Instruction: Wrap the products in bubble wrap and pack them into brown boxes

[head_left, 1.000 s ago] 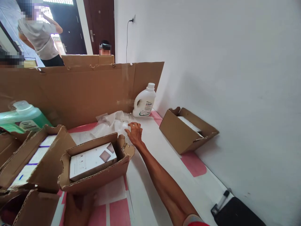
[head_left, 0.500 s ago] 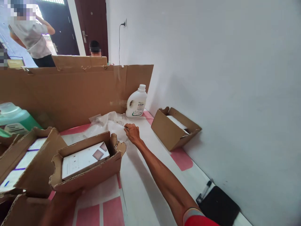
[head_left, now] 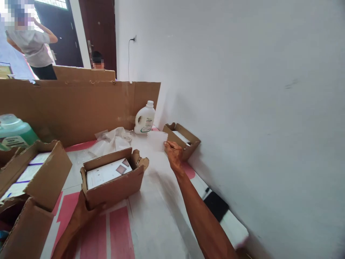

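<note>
My left hand (head_left: 84, 213) grips the near left corner of an open cardboard box (head_left: 115, 189), its fingers reaching along the underside. Inside that box lies a white printed carton (head_left: 107, 175). Farther right, my right hand (head_left: 174, 153) pinches the edge of a thin translucent plastic piece (head_left: 156, 139) above the table. Just behind this hand is another open cardboard box (head_left: 192, 148), with something white inside. A white handled bottle (head_left: 145, 118) stands upright beyond the plastic piece. Crumpled clear plastic (head_left: 114, 140) lies behind the box at my left hand.
A tall cardboard panel (head_left: 81, 104) runs across the table's back. At left are a bottle of green liquid (head_left: 17, 133) and a cardboard box of white packs (head_left: 51, 183). A black flat object (head_left: 216, 205) lies along the wall (head_left: 256, 108). Two people are beyond the panel.
My right hand has moved right, drawing the plastic piece away from the crumpled plastic. The box at my left hand has shifted right, and that hand now shows clearly on its corner. The view has turned right.
</note>
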A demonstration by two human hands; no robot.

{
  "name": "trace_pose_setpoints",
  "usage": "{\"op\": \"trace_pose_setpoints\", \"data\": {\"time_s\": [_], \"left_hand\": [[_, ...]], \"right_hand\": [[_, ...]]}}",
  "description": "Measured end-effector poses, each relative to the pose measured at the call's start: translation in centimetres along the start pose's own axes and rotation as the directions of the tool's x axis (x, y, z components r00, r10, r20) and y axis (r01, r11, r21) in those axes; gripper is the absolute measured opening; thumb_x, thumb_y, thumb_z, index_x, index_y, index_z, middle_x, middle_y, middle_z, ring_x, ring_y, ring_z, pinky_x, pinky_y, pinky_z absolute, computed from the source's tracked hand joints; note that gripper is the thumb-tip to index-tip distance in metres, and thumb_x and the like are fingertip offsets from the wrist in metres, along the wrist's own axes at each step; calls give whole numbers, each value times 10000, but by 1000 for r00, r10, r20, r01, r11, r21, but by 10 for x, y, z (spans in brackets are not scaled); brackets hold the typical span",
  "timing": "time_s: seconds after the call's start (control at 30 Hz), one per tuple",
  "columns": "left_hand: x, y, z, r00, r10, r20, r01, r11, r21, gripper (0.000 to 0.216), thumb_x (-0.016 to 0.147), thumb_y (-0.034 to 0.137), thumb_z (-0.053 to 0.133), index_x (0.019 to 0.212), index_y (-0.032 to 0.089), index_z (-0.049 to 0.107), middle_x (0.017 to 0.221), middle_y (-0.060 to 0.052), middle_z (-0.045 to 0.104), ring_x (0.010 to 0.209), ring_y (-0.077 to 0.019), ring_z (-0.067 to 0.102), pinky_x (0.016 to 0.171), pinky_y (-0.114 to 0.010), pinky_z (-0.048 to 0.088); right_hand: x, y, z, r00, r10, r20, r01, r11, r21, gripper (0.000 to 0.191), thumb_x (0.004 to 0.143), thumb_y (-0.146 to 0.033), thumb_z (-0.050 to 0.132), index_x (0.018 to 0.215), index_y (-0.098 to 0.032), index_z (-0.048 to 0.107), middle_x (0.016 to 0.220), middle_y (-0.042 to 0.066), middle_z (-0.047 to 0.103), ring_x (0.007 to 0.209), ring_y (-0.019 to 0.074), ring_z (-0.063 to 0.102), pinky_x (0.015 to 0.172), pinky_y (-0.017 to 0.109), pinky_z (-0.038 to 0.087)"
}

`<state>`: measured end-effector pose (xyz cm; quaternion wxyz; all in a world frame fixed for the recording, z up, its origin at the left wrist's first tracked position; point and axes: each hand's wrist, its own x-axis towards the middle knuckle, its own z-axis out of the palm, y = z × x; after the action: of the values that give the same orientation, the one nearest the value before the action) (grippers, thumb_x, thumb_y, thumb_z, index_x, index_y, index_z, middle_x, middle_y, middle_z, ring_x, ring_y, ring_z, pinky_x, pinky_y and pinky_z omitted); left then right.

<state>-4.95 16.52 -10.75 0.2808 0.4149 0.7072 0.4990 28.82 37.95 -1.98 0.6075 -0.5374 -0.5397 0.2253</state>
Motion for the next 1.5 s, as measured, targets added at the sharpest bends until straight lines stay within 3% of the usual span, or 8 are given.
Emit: {"op": "trace_pose_setpoints", "data": {"time_s": [0.13,0.23,0.47,0.7,0.87,1.0,1.13,1.5], "left_hand": [[-12,-2,-13,999,38,-12,-37,996,78,1127,417,622,875,1365,143,496,1222,-165,603,1161,-408,601,982,-599,524],[-46,-2,-15,989,68,-132,-58,995,79,1188,539,678,807,1513,167,359,1432,-195,456,1259,-396,558,1068,-603,470],[-167,38,-23,927,295,-233,-268,953,142,635,819,559,685,1336,212,557,1227,-94,630,1010,-235,648,942,-435,538],[-214,77,-30,838,545,-39,-532,830,166,169,948,309,607,1078,244,693,971,-10,694,820,-136,633,744,-258,504],[-208,70,-30,814,560,-154,-509,816,275,408,892,383,692,1265,240,608,1131,-60,648,949,-191,623,875,-344,527],[-202,52,-30,810,583,67,-560,735,382,978,729,602,791,1517,210,366,1412,-167,532,1293,-360,519,1065,-547,460],[-209,36,-14,852,472,227,-522,737,430,1076,742,619,767,1583,224,223,1495,-180,477,1370,-376,477,1095,-571,452],[-227,18,43,874,423,242,-486,729,482,1333,655,591,818,1626,204,-9,1667,-242,192,1516,-442,263,1122,-650,403]], "right_hand": [[-41,-20,-73,995,102,-15,-99,987,123,445,785,-584,636,889,-166,750,839,82,738,759,224,656,683,342,521],[-101,-33,-100,979,149,138,-174,965,197,439,821,-608,605,792,-186,719,747,64,701,689,210,628,608,319,492],[-225,-59,-89,862,148,485,-311,909,276,378,817,-360,700,511,-206,540,702,0,555,732,158,508,719,290,418],[-261,-78,-67,718,137,682,-581,657,480,275,825,-313,716,579,-201,662,663,-5,546,684,145,455,646,281,385],[-271,-75,-64,629,244,738,-767,352,537,218,740,-328,794,616,-200,670,712,-8,619,653,137,491,600,272,391],[-279,-64,-66,530,340,777,-848,198,491,204,706,-338,822,669,-209,668,704,-22,656,663,148,547,620,274,409],[-288,-55,-68,491,378,785,-869,146,473,189,729,-320,828,696,-202,685,708,-22,689,664,147,586,619,270,422],[-290,-48,-70,528,433,730,-837,123,533,196,740,-334,861,766,-188,733,785,13,755,734,175,674,715,302,517]]}}
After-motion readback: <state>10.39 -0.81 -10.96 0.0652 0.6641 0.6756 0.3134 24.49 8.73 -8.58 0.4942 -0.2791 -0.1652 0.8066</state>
